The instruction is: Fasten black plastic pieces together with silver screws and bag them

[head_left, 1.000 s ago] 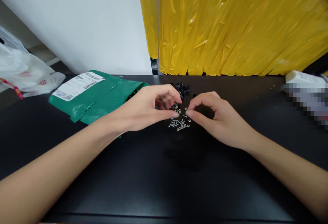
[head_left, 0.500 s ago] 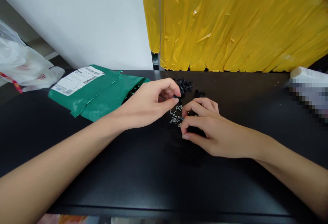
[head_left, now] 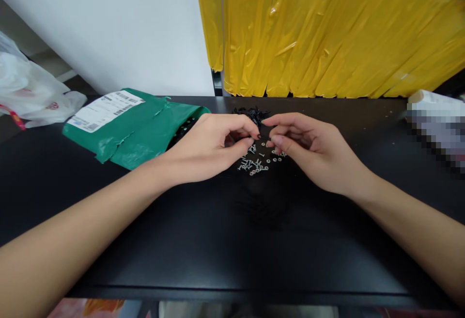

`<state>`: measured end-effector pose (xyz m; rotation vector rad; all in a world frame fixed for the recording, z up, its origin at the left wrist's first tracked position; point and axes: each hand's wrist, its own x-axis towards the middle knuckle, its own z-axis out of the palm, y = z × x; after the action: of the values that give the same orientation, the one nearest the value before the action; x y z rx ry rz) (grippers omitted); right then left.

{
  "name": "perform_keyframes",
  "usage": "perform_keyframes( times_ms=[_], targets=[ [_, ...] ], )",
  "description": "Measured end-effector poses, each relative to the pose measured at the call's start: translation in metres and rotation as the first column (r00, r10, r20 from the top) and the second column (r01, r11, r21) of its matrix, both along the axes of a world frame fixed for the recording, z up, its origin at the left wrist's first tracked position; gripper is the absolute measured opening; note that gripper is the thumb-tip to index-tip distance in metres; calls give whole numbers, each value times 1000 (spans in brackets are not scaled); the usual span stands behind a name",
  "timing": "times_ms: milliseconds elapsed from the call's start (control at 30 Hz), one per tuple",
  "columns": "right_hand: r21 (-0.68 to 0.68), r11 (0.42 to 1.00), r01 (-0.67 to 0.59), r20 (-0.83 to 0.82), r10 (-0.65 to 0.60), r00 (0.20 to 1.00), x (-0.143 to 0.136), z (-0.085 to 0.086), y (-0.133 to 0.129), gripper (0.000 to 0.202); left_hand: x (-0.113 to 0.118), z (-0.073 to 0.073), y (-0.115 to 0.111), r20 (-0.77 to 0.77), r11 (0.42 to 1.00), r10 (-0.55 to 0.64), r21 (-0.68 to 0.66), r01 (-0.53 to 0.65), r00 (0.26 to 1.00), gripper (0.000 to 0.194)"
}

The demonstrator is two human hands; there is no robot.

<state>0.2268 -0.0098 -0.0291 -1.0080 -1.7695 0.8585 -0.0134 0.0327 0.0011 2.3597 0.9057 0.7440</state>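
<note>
My left hand (head_left: pixel 227 143) is pinched above the dark table, with a tiny dark piece showing between thumb and fingertip. Facing it from the right, my right hand (head_left: pixel 308 148) has its index finger stretched out and its thumb near the curled fingers; whether something small sits there is not clear. Below and between the hands lie small silver screws (head_left: pixel 249 165) and round washers (head_left: pixel 275 159), loose on the table. A pile of small black parts (head_left: pixel 254 113) lies just behind the fingertips, partly hidden by them.
A green mailing bag (head_left: pixel 145 129) with black contents at its opening lies left of my left hand. White plastic bags (head_left: pixel 32 90) are at the far left. Yellow plastic sheeting (head_left: pixel 308 32) hangs behind the table (head_left: pixel 225 245). A white, partly blurred object (head_left: pixel 436 109) stands at right.
My right hand has lifted off the small metal parts, moved up and turned, with its index finger now extended toward my left hand. More screws and washers show. My left hand stays pinched.
</note>
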Motion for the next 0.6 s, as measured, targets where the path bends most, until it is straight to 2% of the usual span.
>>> perform_keyframes(
  times_ms=[167,433,600],
  targets=[
    [-51,998,25,-64,-28,998,-4,0,1,15,3,-2,-3,109,1000,14,24,-17,994,18],
    [-61,994,95,-44,-97,994,-8,4,-2,7,3,-6,-5,136,993,99,-74,-90,986,11],
    [-75,995,71,-73,-76,994,-8,3,-1,21,5,-5,-7,145,990,88,-126,-70,986,14]
  ],
)
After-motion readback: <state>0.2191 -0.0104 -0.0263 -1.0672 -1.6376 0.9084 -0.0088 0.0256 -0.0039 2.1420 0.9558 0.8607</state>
